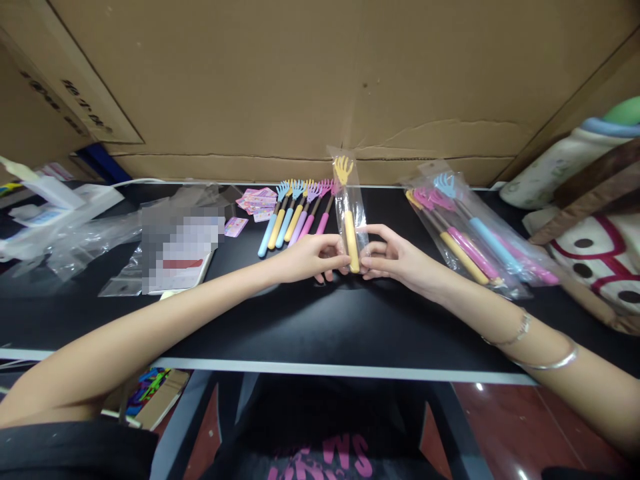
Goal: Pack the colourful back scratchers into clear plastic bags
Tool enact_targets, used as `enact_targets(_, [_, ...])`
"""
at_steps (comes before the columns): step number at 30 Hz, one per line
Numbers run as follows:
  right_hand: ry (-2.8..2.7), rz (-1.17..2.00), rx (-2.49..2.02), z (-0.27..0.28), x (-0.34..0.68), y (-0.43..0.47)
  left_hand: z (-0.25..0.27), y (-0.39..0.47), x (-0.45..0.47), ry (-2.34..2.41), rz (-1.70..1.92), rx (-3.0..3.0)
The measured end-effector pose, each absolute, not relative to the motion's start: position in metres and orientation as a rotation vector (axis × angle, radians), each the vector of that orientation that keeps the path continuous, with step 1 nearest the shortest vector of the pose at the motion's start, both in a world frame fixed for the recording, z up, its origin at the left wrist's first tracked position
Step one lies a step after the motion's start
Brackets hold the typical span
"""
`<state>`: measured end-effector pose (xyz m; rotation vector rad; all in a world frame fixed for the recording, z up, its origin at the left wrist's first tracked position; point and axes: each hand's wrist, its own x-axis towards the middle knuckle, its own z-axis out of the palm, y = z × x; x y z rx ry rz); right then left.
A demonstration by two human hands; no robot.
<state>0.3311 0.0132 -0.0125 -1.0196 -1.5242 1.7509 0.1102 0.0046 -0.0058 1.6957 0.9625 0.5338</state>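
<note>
A yellow back scratcher (351,241) stands nearly upright inside a clear plastic sleeve (357,200), its claw toward the cardboard. My left hand (315,259) pinches the sleeve's lower left side near the handle end. From the other side my right hand (387,257) grips the same sleeve, fingers curled at the handle. Just left lie several unwrapped back scratchers (295,217) in blue, yellow, purple and pink. To the right, several bagged back scratchers (465,230) lie in an overlapping pile. Small printed cards (257,201) are heaped behind the loose ones.
A cardboard wall (320,87) rises behind the black table (300,313). On the left are loose clear bags (120,230) and a partly blurred flat item (187,253). A bottle (555,163) and a cartoon-faced bag (595,260) stand at right. Below sits a box of colourful pieces (155,393).
</note>
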Motion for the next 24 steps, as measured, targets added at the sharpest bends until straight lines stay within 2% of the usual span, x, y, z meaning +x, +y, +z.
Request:
enact_targets(17, [-1.417,1.703,-1.068,-0.016,0.3274,0.0133,-0.0082,0.0064,0.1104,1.028,0.608,1.454])
enact_targets(24, [-1.707,1.403,-0.988,-0.0179,0.3225,0.0078,-0.0153,0.0051,0.1107,1.011,0.692,1.531])
